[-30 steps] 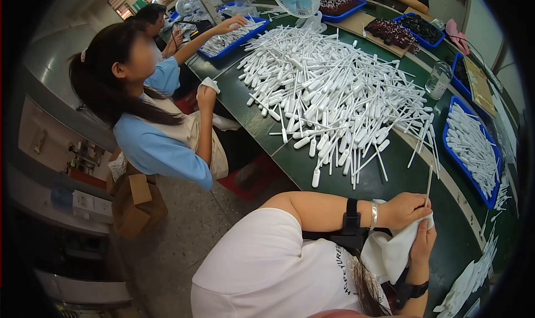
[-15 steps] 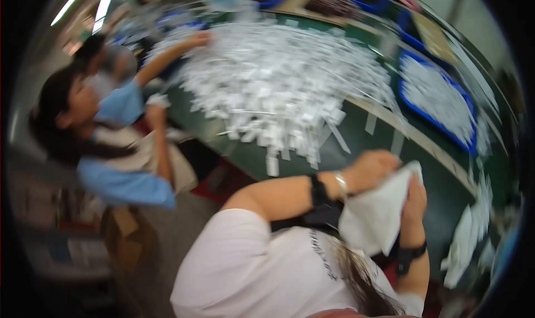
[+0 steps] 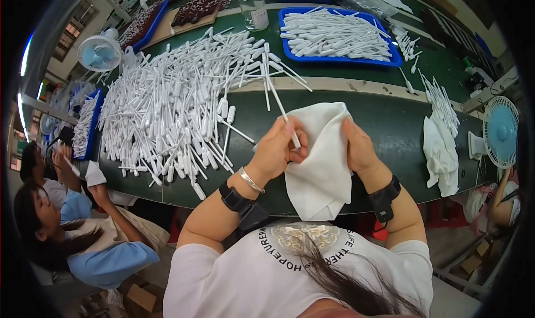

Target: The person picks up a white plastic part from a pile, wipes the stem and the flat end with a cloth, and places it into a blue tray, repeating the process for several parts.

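Note:
My left hand [image 3: 277, 148] pinches a thin white plastic stick [image 3: 278, 103] by its lower end; the stick points up and away over the green table [image 3: 384, 123]. My right hand [image 3: 358, 146] grips a white cloth [image 3: 319, 156] that hangs between both hands and drapes over the table's front edge. The cloth touches the stick's lower end. A large heap of white plastic sticks [image 3: 175, 103] lies on the table just left of my left hand.
A blue tray [image 3: 340, 36] of white sticks stands at the back. More sticks and folded white cloths [image 3: 440, 151] lie to the right, beside a small blue fan [image 3: 500, 131]. Another fan [image 3: 99, 52] stands far left. People in blue shirts [image 3: 83, 245] sit at my left.
The view has swung from the left side of the table to straight ahead. Both hands have come up over the table edge with the cloth, and my left hand holds a stick.

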{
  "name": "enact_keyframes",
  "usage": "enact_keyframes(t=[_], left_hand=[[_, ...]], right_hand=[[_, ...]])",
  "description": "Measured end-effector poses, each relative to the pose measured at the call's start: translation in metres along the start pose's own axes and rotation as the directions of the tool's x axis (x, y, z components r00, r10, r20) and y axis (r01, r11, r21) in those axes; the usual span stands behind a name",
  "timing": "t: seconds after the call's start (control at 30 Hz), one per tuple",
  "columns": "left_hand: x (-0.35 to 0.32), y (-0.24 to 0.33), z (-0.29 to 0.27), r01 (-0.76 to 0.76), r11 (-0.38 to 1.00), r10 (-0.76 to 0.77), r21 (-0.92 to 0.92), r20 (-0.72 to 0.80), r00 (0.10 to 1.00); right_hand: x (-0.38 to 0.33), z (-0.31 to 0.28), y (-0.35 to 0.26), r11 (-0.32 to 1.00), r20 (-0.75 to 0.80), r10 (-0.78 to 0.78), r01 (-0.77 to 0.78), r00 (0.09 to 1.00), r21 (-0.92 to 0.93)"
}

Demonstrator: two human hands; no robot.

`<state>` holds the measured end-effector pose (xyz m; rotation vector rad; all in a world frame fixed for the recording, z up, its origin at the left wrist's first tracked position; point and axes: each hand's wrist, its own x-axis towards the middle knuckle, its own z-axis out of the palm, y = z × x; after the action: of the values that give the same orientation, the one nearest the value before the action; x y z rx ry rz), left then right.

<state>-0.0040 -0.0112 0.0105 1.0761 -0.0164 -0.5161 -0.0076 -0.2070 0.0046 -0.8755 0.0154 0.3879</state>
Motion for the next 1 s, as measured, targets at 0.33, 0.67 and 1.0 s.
enact_keyframes(t=[0.33,0.67,1.0], left_hand=[[-0.002,-0.030,0.011,-0.566,0.369,0.245,0.737,0.511,0.824],[-0.011,-0.002,0.010,-0.298,0.376,0.215,0.878,0.230,0.949],[0.000,0.104,0.014,-0.230,-0.166,0.131,0.959,0.252,0.959]], right_hand=[[-0.002,0.020,0.030,0.823,0.014,-0.203,0.178,0.979,-0.540],[0.007,-0.009,-0.004,0.902,-0.112,-0.282,0.224,0.953,-0.370],[0.010,-0.015,-0.015,0.865,-0.159,-0.261,0.158,0.952,-0.477]])
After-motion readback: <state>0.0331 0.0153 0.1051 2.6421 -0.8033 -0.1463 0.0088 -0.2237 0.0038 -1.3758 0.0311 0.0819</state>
